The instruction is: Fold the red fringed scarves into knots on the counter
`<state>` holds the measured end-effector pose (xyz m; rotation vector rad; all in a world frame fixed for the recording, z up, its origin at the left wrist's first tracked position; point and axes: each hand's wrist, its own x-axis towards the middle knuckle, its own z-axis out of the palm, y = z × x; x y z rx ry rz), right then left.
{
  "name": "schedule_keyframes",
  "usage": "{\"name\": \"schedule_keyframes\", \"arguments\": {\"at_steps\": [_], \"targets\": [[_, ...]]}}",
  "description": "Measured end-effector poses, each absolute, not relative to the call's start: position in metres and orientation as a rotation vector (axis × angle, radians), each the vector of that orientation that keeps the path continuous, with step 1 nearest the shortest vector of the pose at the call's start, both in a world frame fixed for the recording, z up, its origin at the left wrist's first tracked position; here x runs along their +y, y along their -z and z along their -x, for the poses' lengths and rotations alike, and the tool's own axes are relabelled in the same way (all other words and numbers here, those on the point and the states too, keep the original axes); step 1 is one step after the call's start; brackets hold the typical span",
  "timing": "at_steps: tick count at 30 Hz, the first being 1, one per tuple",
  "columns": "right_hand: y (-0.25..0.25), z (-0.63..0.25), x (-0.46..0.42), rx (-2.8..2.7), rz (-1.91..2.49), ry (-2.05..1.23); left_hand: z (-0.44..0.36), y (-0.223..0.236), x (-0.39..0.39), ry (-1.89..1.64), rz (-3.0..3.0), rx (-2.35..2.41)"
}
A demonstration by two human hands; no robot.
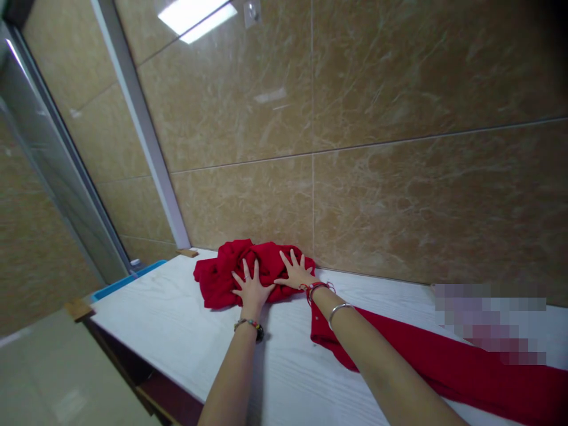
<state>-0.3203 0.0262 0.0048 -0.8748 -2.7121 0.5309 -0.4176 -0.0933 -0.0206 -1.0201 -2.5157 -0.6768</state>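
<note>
A crumpled heap of red cloth (222, 278) lies on the white tabletop (168, 313) against the wall. My left hand (252, 290) rests on the front of the heap with its fingers spread. Just to the right, my right hand (295, 273) presses on the same heap, fingers also spread and thumb pointing at the left hand. The two thumbs nearly meet. A long flat piece of red cloth (412, 343) stretches to the right, partly behind my right forearm. Whether it joins the heap is hidden by that wrist.
A tan marbled tile wall (377, 201) rises behind the table. At the left end, a blue tray or bin (128, 281) sits below the table edge, near a glass door frame (75, 154). Blurred blocks cover something at the right. Under the table is a dark shelf (168, 396).
</note>
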Motion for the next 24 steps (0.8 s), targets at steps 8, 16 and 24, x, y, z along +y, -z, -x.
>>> {"name": "schedule_keyframes", "arguments": {"at_steps": [8, 16, 24], "targets": [[0.005, 0.335, 0.04, -2.735, 0.723, -0.508, 0.441, 0.019, -0.085, 0.701, 0.995, -2.545], [-0.024, 0.242, 0.029, -2.817, 0.583, -0.632, 0.421, 0.018, -0.093, 0.642, 0.964, -2.478], [-0.035, 0.124, 0.02, -2.869, 0.509, -0.735, 0.358, 0.022, -0.124, 0.663, 1.089, -2.443]]}}
